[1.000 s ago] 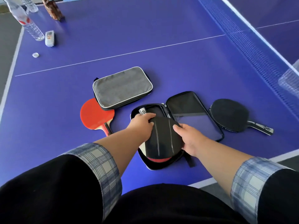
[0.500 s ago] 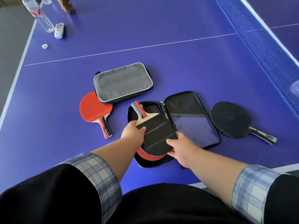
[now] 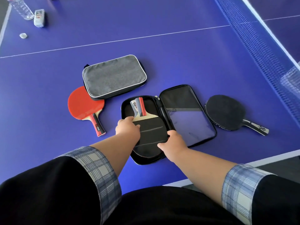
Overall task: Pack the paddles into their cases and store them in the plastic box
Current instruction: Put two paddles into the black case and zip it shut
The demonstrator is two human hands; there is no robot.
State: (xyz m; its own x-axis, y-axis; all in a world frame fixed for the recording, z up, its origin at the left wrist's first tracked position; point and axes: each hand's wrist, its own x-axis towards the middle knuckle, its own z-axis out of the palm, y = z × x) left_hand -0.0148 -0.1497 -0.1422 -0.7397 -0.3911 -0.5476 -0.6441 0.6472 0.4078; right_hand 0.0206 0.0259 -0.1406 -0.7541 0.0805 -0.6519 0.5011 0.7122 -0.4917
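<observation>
black rubber faces up on the top paddle [image 3: 151, 129], which lies in the left half of the open case [image 3: 183, 98], handle pointing away from the person, with a second handle just beside it. the left hand [image 3: 128, 128] pinches the blade's left shoulder; the right hand [image 3: 172, 143] curls round its right edge. left of the open case lies a red paddle [image 3: 84, 103], behind and to its left a closed grey case [image 3: 113, 77], to its right a black paddle [image 3: 225, 111].
</observation>
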